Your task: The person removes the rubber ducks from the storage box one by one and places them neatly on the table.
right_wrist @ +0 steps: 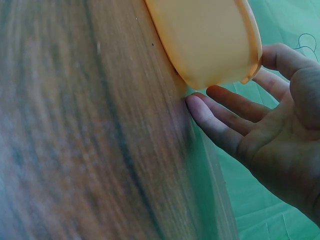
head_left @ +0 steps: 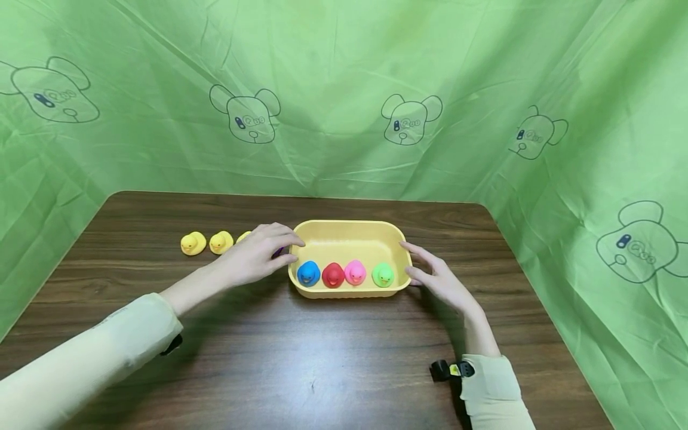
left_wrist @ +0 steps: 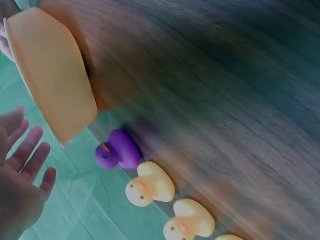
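Observation:
A yellow plastic tray (head_left: 349,224) stands on the table, holding a blue rubber duck (head_left: 309,273), a red duck (head_left: 333,275), a pink duck (head_left: 355,272) and a green duck (head_left: 383,275) along its near side. My left hand (head_left: 263,251) hovers by the tray's left end with fingers loosely spread, holding nothing; the left wrist view shows it apart from the tray. At the right end, my right hand (right_wrist: 265,115) has relaxed fingers against the tray's rim and outer wall. A purple duck (left_wrist: 119,150) sits beside the tray, mostly hidden by my left hand in the head view.
Yellow ducks (head_left: 193,243) stand in a row to the left of the purple one; the nearest to my hand is partly covered. The dark wood table (head_left: 322,358) is bordered by green printed cloth (head_left: 333,167) behind and at the sides.

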Demonstrator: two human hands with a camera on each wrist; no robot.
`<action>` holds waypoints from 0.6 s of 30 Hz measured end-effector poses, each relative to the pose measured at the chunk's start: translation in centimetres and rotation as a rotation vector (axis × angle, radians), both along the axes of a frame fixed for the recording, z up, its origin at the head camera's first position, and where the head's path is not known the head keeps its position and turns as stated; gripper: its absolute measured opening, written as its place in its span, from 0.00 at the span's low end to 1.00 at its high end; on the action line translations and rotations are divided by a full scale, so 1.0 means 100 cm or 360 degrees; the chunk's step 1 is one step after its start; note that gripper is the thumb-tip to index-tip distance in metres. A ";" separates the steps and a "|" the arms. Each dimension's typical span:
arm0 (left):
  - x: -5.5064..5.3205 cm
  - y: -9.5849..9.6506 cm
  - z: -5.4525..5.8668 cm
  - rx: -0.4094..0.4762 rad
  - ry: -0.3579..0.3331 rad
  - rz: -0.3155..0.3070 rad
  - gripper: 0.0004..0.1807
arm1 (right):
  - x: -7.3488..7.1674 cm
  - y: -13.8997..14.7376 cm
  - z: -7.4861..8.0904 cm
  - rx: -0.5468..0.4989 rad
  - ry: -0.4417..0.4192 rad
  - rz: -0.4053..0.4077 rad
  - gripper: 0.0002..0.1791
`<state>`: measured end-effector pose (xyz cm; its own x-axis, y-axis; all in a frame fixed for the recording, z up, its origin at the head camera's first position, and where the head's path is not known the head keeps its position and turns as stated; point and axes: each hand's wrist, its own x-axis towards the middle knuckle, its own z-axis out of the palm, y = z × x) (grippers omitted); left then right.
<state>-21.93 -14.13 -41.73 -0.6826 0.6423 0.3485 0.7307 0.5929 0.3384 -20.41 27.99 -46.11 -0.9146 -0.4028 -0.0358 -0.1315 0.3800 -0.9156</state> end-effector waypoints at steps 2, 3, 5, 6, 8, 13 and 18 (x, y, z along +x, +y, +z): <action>0.000 0.005 -0.001 -0.0034 -0.0013 -0.0001 0.15 | 0.000 0.000 -0.001 -0.0002 0.0000 -0.0003 0.33; 0.000 0.007 -0.001 -0.0054 -0.0026 -0.0002 0.16 | 0.000 0.001 -0.001 -0.0005 -0.0001 -0.0004 0.33; -0.001 0.012 -0.002 -0.0103 -0.0046 -0.0006 0.16 | -0.001 0.001 -0.002 -0.0009 0.0000 -0.0007 0.33; -0.001 0.014 -0.002 -0.0136 -0.0051 -0.0011 0.17 | -0.001 0.001 -0.002 -0.0013 -0.0001 -0.0008 0.33; -0.002 0.019 -0.003 -0.0205 -0.0049 -0.0025 0.17 | -0.001 0.001 -0.003 -0.0015 0.0000 -0.0008 0.33; -0.004 0.028 -0.003 -0.0352 0.0004 -0.0086 0.18 | -0.002 0.001 -0.003 -0.0020 0.0000 -0.0004 0.32; -0.004 0.033 -0.002 -0.0434 -0.0051 -0.0120 0.19 | -0.001 0.001 -0.002 -0.0021 0.0000 -0.0006 0.32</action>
<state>-22.32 -10.80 -41.88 -0.6372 0.7588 0.1349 0.7677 0.6095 0.1976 -20.53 28.04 -46.30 -0.9160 -0.3999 -0.0307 -0.1300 0.3684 -0.9206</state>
